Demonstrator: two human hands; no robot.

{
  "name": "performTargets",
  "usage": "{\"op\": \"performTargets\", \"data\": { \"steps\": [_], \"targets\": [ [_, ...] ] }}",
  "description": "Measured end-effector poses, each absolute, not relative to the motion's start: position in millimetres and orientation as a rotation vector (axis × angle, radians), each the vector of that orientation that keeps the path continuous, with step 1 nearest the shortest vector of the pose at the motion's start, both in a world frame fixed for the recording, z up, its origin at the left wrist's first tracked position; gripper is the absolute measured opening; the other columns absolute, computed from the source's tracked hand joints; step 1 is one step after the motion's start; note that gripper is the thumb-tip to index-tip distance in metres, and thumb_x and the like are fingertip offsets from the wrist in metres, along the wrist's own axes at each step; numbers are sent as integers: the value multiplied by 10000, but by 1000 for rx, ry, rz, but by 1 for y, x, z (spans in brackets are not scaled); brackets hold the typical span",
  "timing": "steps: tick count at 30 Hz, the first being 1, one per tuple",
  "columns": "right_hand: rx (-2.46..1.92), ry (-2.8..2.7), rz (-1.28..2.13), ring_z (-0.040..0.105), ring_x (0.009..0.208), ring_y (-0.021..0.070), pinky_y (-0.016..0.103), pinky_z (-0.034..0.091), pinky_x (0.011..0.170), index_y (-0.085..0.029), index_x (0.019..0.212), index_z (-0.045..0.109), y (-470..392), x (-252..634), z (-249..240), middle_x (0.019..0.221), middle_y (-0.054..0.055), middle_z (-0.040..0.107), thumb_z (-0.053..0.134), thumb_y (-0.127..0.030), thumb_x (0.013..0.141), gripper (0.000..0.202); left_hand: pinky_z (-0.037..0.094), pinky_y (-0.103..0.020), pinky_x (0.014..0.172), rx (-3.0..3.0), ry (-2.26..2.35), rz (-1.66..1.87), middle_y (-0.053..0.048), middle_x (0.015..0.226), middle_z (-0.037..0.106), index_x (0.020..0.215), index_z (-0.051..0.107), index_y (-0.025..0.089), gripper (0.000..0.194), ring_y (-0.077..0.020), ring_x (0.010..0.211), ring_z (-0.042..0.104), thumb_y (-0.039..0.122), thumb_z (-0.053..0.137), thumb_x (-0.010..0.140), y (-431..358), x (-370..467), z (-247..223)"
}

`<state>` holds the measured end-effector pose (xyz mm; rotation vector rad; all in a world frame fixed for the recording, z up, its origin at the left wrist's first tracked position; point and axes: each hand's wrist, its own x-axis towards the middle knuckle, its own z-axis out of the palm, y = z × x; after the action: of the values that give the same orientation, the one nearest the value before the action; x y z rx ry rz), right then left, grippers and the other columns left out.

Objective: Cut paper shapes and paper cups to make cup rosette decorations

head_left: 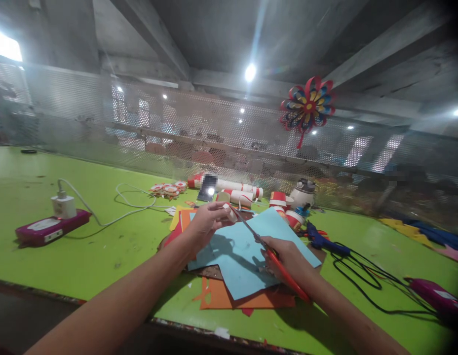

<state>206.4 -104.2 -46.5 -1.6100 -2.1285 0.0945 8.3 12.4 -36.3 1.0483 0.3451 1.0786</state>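
Note:
My right hand [284, 254] is closed round the red handles of a pair of scissors [247, 223], whose long metal blades point up and to the left. Pinched in my left hand [210, 219] is a small white paper piece [230, 213] with a reddish edge. The blade tips reach this piece; whether they are cutting into it is too small to tell. Beneath both hands lies a light blue paper sheet [244, 276], over orange paper [214, 298] and a brown board [210, 272].
Behind the sheets are a phone [207, 188], red-and-white paper rolls [238, 197], paper cups [278, 199] and a bottle [303, 192]. A blue glue gun [323, 241] with cable lies right. A purple power strip [53, 228] sits left. A paper flower [308, 106] hangs beyond.

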Motion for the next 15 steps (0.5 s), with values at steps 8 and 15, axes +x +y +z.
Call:
{"op": "performTargets", "data": {
  "steps": [8, 15],
  "targets": [
    [-1626, -2141, 28, 588, 727, 192, 261, 412, 650, -158, 994, 627, -104, 206, -45, 815, 46, 674, 579, -209, 732, 271, 489, -355, 746, 1044, 370, 1085, -82, 750, 648, 828, 652, 83, 267, -168, 679, 625, 180, 764, 605, 13, 8, -37],
    [-1621, -2085, 130, 592, 736, 186, 256, 427, 663, -166, 1067, 628, -104, 205, -47, 829, 36, 674, 571, -172, 728, 344, 498, -359, 774, 1058, 373, 1054, -112, 860, 666, 851, 670, 93, 254, -180, 757, 631, 216, 749, 644, 11, 8, -37]
  ]
}}
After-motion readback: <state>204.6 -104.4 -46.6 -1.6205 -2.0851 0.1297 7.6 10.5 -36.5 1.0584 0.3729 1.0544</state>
